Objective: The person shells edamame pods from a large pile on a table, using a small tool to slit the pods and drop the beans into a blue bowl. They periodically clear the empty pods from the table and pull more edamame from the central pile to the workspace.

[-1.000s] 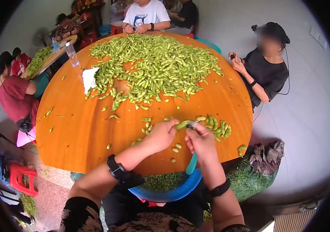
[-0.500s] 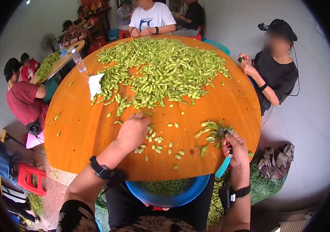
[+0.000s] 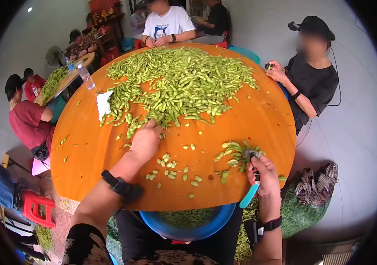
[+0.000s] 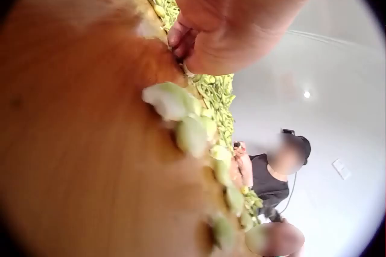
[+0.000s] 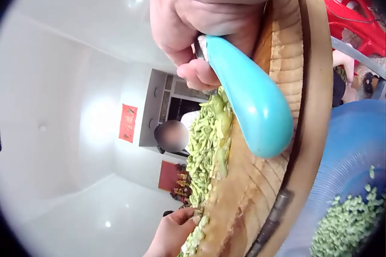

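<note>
My left hand (image 3: 146, 140) reaches to the near edge of a large heap of green soybean pods (image 3: 184, 84). Its fingers bend toward the thumb with the tips among the pods; I cannot tell whether they pinch one. In the left wrist view, shelled beans (image 4: 192, 135) lie beneath that hand. My right hand (image 3: 265, 174) grips a hand tool with a turquoise handle (image 5: 256, 106) and a grey metal end beside the thumb. That end is right at a small cluster of pods (image 3: 232, 152) on the table's right side. Loose shelled beans (image 3: 170, 164) are scattered between the hands.
Below the wooden table's (image 3: 91, 168) front edge, a blue basin (image 3: 153, 221) holds many shelled beans. A white tissue (image 3: 104, 106) and a clear bottle (image 3: 85, 76) are at the left. One person (image 3: 312, 79) sits right, another (image 3: 166, 26) across; a red stool (image 3: 38, 207) stands lower left.
The hands were together at a pod one second ago, then parted. My left hand has moved forward and left to the heap. My right hand has moved right and down with the tool.
</note>
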